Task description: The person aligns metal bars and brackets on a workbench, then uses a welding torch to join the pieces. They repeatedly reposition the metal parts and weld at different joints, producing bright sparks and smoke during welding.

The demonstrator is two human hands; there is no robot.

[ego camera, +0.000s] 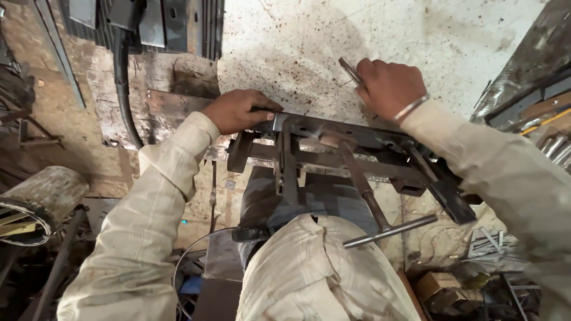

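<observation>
The welded steel frame [333, 139] rests across the person's lap at the near edge of a spattered, rust-flecked surface [380, 35], its flat bars and long T-handled screw pointing back toward the body. It looks heavy, rigid and sharp-edged, best gripped along the flat top bar rather than by the loose-looking screw. The left hand [238, 110] lies curled over the left end of that bar, fingers pressed together on it. The right hand [386, 86] is clamped on a thin metal rod [350, 69] just beyond the frame's far edge
</observation>
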